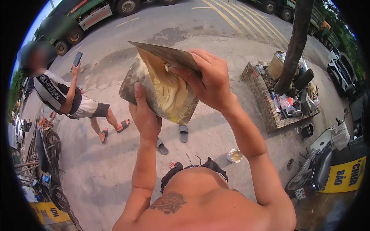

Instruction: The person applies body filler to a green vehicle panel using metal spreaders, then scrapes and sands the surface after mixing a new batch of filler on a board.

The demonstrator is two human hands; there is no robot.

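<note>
My left hand [145,119] grips the near edge of a flat, stained board [129,85], its thumb lying on top. Across the board is a thick, creamy yellow mass of putty [173,92]. With my right hand [211,79] I hold a thin, wide putty spreader [163,56], thumb pressed on its near face. The spreader is tilted over the board, and putty clings to its underside, joining the heap below. The fingers under the board are hidden.
A white bucket [234,156] stands on the concrete near my feet, with grey slippers [183,133] lying loose ahead. At left a person [58,90] holds a phone [77,58]. Right are a brick planter [275,123] and a motorbike [323,165]. Trucks [96,15] line the road.
</note>
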